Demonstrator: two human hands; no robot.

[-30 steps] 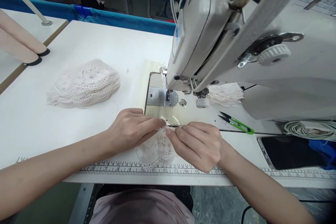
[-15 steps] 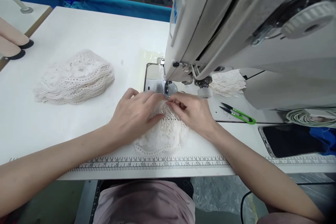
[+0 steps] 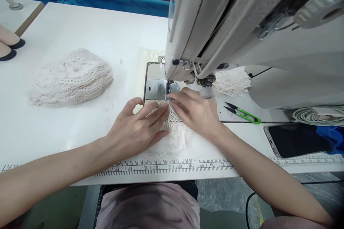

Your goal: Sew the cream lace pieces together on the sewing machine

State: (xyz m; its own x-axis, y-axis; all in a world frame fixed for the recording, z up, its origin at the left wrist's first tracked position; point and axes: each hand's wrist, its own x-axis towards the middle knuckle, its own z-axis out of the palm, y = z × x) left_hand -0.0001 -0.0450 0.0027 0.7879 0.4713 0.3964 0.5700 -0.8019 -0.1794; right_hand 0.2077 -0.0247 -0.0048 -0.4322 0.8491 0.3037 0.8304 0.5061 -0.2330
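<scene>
A gathered piece of cream eyelet lace (image 3: 176, 137) lies on the table just in front of the sewing machine's presser foot (image 3: 169, 87). My left hand (image 3: 138, 125) rests over the lace's left side, its fingers stretched and spread, the tips on the gathers. From the right, my right hand (image 3: 197, 112) has thumb and forefinger together at the lace's upper edge, close to the metal needle plate (image 3: 155, 88). The fingers cover part of that edge, so how much fabric is between them is hidden.
A stack of similar lace (image 3: 72, 80) sits to the left, and more lace (image 3: 232, 81) lies behind the machine head (image 3: 199, 25). Green thread snips (image 3: 243, 112), a phone (image 3: 298, 139) and coiled cord (image 3: 317, 116) are at right. A printed ruler (image 3: 166, 167) runs along the front edge.
My left hand has shifted slightly down and left and its fingers have spread. My right forefinger has stretched farther toward the presser foot. The lace's top edge sits slightly nearer me.
</scene>
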